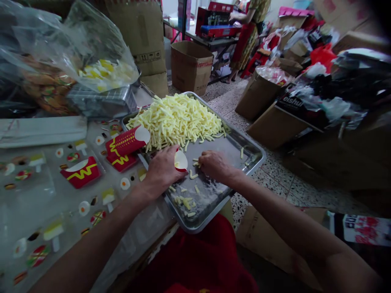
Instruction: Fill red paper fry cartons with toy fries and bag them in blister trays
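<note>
My left hand (163, 170) is wrapped round a small red and white fries carton (181, 161), its white mouth turned toward my right hand. Over the metal tray (259, 156), my right hand (214, 166) is closed with its fingertips pinched on pale yellow French fry pieces (195, 162). A large heap of these fries (177, 120) fills the far part of the tray, and several loose ones lie near its front corner. Left of the tray, a red carton with a yellow zigzag (82, 171) lies flat. A stack of nested cartons (126, 142) lies beside the heap.
Clear packets with small toy foods (106, 197) cover the table at left. Behind them stand a plastic bag (100, 44) and a grey box (102, 99). Cardboard boxes (192, 67) sit on the floor. Another person (249, 36) stands at a red machine (218, 24) in the back.
</note>
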Action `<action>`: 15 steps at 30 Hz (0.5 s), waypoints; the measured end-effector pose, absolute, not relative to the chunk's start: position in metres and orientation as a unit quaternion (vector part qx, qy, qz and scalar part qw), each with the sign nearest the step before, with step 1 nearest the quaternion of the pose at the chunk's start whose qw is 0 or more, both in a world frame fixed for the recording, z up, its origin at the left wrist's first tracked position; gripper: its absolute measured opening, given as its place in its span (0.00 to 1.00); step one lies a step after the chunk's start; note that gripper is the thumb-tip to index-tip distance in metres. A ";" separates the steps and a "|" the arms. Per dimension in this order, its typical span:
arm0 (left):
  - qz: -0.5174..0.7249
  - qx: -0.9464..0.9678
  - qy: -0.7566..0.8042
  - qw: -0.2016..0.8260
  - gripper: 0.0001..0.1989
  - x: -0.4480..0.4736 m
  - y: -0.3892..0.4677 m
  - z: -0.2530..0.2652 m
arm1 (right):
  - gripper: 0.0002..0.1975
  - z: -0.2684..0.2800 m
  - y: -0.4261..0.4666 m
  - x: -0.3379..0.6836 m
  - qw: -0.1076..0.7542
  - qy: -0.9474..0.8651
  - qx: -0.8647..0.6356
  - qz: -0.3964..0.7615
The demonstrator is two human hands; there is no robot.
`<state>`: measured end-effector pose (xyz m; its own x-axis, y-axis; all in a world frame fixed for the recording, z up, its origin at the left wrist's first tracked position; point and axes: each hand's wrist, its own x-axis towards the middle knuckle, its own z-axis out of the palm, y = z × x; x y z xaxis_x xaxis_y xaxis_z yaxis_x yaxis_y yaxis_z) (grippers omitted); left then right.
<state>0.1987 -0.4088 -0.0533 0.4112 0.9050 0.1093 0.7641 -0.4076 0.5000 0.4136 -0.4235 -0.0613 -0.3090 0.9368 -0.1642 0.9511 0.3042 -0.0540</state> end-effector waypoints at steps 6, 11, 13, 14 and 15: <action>0.135 0.829 0.517 0.164 0.40 0.212 -0.406 -0.062 | 0.09 -0.065 -0.421 0.411 -0.268 0.599 0.681 -0.324; 0.217 0.802 0.529 0.169 0.32 0.221 -0.413 -0.070 | 0.09 -0.060 -0.428 0.374 -0.369 0.592 0.665 -0.267; 0.260 0.791 0.531 0.156 0.29 0.224 -0.415 -0.075 | 0.08 -0.057 -0.431 0.362 -0.320 0.624 0.677 -0.224; 0.275 0.789 0.530 0.148 0.29 0.224 -0.415 -0.077 | 0.08 -0.055 -0.432 0.358 -0.299 0.648 0.662 -0.228; 0.283 0.788 0.528 0.142 0.28 0.224 -0.417 -0.078 | 0.09 -0.051 -0.433 0.357 -0.285 0.678 0.630 -0.249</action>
